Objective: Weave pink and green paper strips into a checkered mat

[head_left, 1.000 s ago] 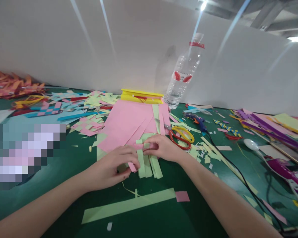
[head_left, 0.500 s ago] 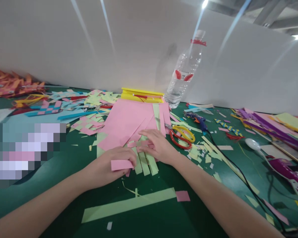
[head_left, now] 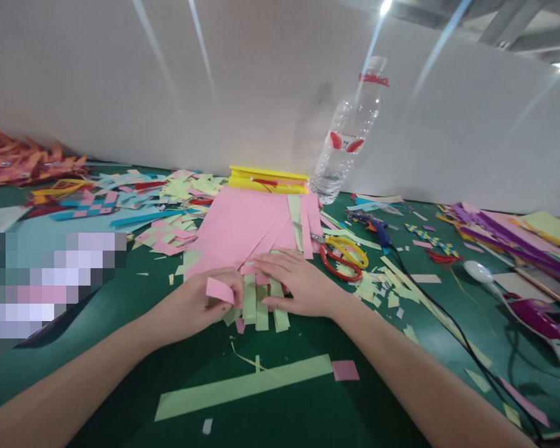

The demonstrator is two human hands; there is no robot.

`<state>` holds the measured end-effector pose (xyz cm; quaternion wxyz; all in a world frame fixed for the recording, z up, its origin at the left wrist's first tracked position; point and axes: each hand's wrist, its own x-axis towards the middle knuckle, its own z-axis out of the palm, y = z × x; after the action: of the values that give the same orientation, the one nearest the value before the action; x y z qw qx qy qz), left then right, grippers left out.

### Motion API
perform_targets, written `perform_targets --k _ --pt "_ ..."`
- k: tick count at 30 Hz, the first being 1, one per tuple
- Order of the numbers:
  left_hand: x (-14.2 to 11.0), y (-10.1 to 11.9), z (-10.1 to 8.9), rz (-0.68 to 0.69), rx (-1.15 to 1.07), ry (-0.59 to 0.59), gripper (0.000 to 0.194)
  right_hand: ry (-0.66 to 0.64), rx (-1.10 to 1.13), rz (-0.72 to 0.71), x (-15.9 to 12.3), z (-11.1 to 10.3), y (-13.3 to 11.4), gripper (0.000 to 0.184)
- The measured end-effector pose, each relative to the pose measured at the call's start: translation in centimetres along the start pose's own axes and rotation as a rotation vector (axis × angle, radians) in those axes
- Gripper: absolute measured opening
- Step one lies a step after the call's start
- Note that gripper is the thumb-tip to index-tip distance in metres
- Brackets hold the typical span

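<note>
My left hand (head_left: 200,308) is closed around a pink paper strip (head_left: 220,290), whose end sticks out above the thumb. With fingers stretched out, my right hand (head_left: 301,283) lies over light green paper strips (head_left: 261,308) that hang toward me side by side. A short pink piece crosses these strips between both hands, partly covered by the fingers. Behind the hands lies a pink paper sheet (head_left: 247,218). Closer to me, a long pale green strip (head_left: 242,386) rests on the table, its right end by a small pink paper piece (head_left: 345,370).
Scissors (head_left: 343,258) with red and yellow handles lie right of the sheet. A leaning plastic bottle (head_left: 343,158) and a yellow folded piece (head_left: 268,180) stand by the wall. Beyond the scissors is a blue glue gun (head_left: 373,227) with a black cord. Paper scraps (head_left: 193,186) are heaped left.
My right hand has flattened and come slightly toward me over the green strips. My left hand has moved a little left and up, with the pink strip now tilted.
</note>
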<state>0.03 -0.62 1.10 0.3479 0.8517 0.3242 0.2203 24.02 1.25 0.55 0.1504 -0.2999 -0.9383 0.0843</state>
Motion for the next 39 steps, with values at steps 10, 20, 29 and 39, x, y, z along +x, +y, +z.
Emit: perform_targets --k 10,20,29,39 --pt "0.2 -0.6 0.1 0.005 0.021 0.075 0.013 -0.218 0.048 -0.055 0.0 0.6 -1.1 0.084" --pt "0.1 -0.5 0.2 -0.02 0.031 0.05 0.014 -0.251 0.072 -0.073 -0.1 0.4 -1.2 0.08" --pt "-0.1 -0.8 0.0 0.078 0.155 0.01 0.014 -0.273 0.122 -0.056 0.0 0.1 -1.0 0.084" --pt "0.1 -0.2 0.3 0.075 0.23 -0.028 0.015 0.065 0.091 -0.045 0.1 -1.0 -0.7 0.031"
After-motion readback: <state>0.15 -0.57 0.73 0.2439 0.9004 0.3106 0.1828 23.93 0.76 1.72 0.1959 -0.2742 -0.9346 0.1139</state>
